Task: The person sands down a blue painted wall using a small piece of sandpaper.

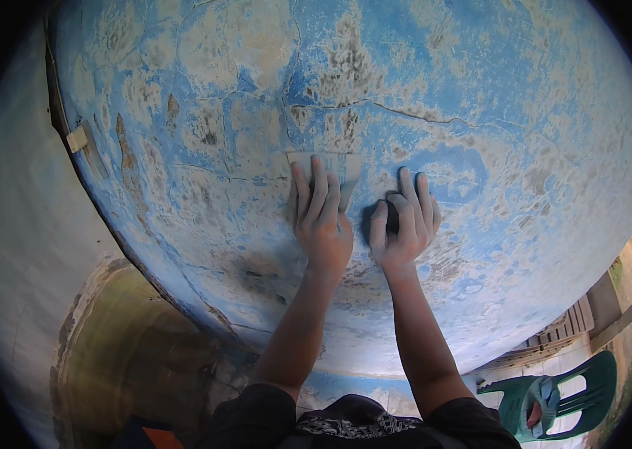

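In front of me rises a blue wall [436, 97] with flaking paint, pale patches and cracks. My left hand [323, 221] presses a pale, roughly rectangular sheet of sandpaper [350, 166] against it, with the fingers stretched up over the sheet. Part of the sheet is hidden under those fingers. To the right, my right hand [409, 221] rests against the wall. Its fingers are apart and partly bent, and nothing shows in them. Both hands look dusty.
A green plastic chair [593, 389] with a bluish bundle [544, 404] stands at the lower right. On the left, a pale switch-like box [77, 139] sits near the wall's dark edge. A doorway-like opening [136, 352] shows at the lower left.
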Available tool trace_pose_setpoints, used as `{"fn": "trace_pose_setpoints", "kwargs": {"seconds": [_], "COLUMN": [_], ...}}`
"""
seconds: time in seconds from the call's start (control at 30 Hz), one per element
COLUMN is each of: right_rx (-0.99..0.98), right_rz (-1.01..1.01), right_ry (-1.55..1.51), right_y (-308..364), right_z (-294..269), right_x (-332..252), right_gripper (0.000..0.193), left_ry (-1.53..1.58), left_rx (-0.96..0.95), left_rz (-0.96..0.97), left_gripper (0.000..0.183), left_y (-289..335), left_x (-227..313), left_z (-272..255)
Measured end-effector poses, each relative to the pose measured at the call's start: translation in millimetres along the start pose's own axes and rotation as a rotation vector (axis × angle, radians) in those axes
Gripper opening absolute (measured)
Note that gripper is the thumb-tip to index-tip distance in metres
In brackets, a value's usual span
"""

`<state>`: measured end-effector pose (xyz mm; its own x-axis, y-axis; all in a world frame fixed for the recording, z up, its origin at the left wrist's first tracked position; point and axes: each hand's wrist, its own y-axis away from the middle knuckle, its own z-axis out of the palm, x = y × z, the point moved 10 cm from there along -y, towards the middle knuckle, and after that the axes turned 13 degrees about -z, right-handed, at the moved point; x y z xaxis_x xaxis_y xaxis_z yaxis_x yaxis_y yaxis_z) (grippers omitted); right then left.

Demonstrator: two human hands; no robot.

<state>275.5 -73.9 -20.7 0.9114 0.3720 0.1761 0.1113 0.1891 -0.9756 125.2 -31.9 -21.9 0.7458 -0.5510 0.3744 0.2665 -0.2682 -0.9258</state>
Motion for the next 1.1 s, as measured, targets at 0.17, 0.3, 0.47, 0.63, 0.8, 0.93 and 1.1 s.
{"fn": "trace_pose_setpoints", "kwargs": {"seconds": [0.17, 0.3, 0.47, 0.63, 0.8, 0.93, 1.1], "right_rx": [0.015, 0.011, 0.013, 0.019, 0.034, 0.019, 0.007], "right_rz": [0.007, 0.012, 0.014, 0.016, 0.010, 0.010, 0.010], "right_ry": [-0.011, -0.025, -0.004, -0.016, -0.037, -0.022, 0.002], "right_y": [-3.1, 3.9, 5.5, 2.1, 4.8, 7.8, 6.6], "right_z": [-1.1, -0.1, 0.3, 0.4, 0.0, -0.8, 0.2], "right_x": [-0.8, -0.8, -1.9, -0.8, -0.4, -0.6, -2.3], "right_gripper": [0.014, 0.014, 0.015, 0.015, 0.014, 0.014, 0.014], "left_ry": [0.018, 0.021, -0.001, 0.004, 0.015, 0.059, 0.044], "left_rx": [0.005, -0.060, -0.057, 0.003, -0.050, -0.095, -0.022], "left_rz": [0.022, -0.056, -0.017, 0.036, -0.029, -0.051, 0.034], "left_gripper": [0.052, 0.052, 0.054, 0.051, 0.053, 0.057, 0.060], "left_y": [-21.8, 48.5, 29.0, -23.4, 52.4, 62.1, -26.5], "left_x": [3.7, -17.8, -14.9, 5.1, -22.7, -22.0, 4.0], "left_z": [-7.3, -4.4, 4.2, -6.2, -4.8, -0.2, -4.0]}}
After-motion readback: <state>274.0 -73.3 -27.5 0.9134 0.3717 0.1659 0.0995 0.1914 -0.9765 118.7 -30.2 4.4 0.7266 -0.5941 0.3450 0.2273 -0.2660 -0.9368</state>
